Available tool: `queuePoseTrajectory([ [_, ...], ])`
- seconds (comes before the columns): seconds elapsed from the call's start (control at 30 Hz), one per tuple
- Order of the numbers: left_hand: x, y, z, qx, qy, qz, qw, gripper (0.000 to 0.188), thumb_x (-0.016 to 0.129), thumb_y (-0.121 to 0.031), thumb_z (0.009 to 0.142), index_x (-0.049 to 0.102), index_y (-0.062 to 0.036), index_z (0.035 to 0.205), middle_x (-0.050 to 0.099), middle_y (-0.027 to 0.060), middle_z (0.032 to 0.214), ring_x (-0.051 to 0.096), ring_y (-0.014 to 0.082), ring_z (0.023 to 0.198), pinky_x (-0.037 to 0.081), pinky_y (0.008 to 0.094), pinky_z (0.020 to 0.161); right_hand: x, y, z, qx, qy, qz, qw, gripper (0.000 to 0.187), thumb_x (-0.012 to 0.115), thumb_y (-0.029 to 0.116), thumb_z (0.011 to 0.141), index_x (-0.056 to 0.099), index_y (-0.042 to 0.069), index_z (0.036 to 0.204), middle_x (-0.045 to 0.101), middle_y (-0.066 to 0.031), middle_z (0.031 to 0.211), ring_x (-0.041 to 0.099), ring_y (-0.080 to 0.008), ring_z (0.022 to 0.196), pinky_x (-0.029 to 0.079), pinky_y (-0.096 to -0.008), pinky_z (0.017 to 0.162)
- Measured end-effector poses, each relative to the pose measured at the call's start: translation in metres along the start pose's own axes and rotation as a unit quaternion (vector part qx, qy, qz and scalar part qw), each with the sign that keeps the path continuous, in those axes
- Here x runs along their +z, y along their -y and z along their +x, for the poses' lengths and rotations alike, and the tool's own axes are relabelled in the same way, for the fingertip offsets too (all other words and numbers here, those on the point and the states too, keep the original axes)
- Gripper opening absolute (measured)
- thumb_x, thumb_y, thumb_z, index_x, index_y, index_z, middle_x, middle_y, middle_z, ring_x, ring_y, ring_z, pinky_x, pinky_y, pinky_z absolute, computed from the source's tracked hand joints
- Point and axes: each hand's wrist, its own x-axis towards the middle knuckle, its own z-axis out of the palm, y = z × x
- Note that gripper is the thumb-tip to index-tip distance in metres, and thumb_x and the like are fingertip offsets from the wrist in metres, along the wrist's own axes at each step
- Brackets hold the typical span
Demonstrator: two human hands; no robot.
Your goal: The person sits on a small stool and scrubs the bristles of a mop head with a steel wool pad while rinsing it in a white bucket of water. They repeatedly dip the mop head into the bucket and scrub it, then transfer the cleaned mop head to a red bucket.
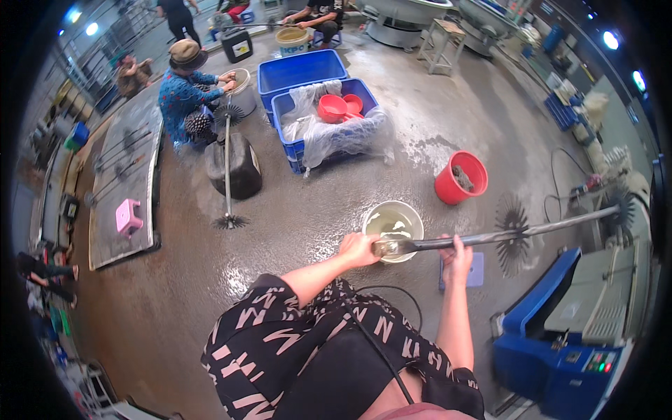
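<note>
The wide fisheye camera sits on the person's head and looks steeply down over their patterned clothing [259, 336], straight edges bending toward its dark rim. The left hand [358, 250] and right hand [456, 259] are near it; beyond them the wet floor [175, 301] stretches forward to its far edge, well away.
</note>
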Motion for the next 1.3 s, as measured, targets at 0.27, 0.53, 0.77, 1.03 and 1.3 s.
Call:
queuePoseTrajectory([
  [0.27, 0.058, -0.054, 0.002, -0.165, 0.022, 0.071, 0.984, 0.026, 0.070, -0.031, 0.065, 0.065, -0.0176, 0.086, 0.066, 0.0115, 0.068, 0.065, 0.0330, 0.067, 0.051, 0.0454, 0.062, -0.064, -0.026, 0.088, 0.189, 0.106, -0.047, 0.975, 0.028, 0.058, 0.025, 0.090, 0.046, 0.007, 0.108, 0.066, -0.0160, 0.098, 0.066, -0.0249, 0.081, 0.054, -0.0366, 0.071],
  [0.53, 0.131, -0.059, 0.060, -0.244, 0.040, 0.081, 0.966, 0.027, 0.072, -0.031, 0.066, 0.065, -0.0138, 0.086, 0.067, 0.0139, 0.073, 0.066, 0.0347, 0.074, 0.052, 0.0453, 0.066, -0.154, -0.044, 0.225, 0.201, 0.297, -0.447, 0.819, 0.040, 0.070, 0.042, 0.077, 0.068, 0.006, 0.094, 0.070, -0.0082, 0.091, 0.067, -0.0184, 0.083, 0.052, -0.0336, 0.076],
  [0.77, 0.182, -0.058, 0.131, -0.303, 0.098, 0.134, 0.938, 0.030, 0.072, -0.033, 0.066, 0.068, -0.0151, 0.091, 0.068, 0.0148, 0.076, 0.067, 0.0332, 0.073, 0.053, 0.0435, 0.067, -0.349, -0.091, 0.310, 0.179, 0.427, -0.732, 0.500, 0.053, 0.068, 0.053, 0.075, 0.068, 0.010, 0.105, 0.067, -0.0165, 0.105, 0.065, -0.0297, 0.092, 0.050, -0.0399, 0.082],
  [1.03, 0.243, -0.068, 0.188, -0.385, 0.116, 0.120, 0.908, 0.032, 0.072, -0.041, 0.068, 0.069, -0.0154, 0.087, 0.068, 0.0146, 0.075, 0.066, 0.0331, 0.074, 0.052, 0.0442, 0.069, -0.304, -0.006, 0.453, 0.248, 0.739, -0.548, 0.303, 0.031, 0.065, 0.018, 0.072, 0.067, 0.006, 0.100, 0.067, -0.0213, 0.096, 0.065, -0.0319, 0.094, 0.049, -0.0385, 0.076],
  [1.3, 0.329, 0.010, 0.200, -0.436, 0.128, 0.087, 0.887, 0.036, 0.071, -0.034, 0.064, 0.068, -0.0142, 0.093, 0.068, 0.0144, 0.081, 0.066, 0.0329, 0.080, 0.052, 0.0438, 0.074, -0.315, 0.022, 0.484, 0.243, 0.665, -0.635, 0.309, 0.035, 0.066, 0.009, 0.061, 0.067, 0.003, 0.095, 0.067, -0.0199, 0.085, 0.066, -0.0306, 0.081, 0.051, -0.0406, 0.074],
])
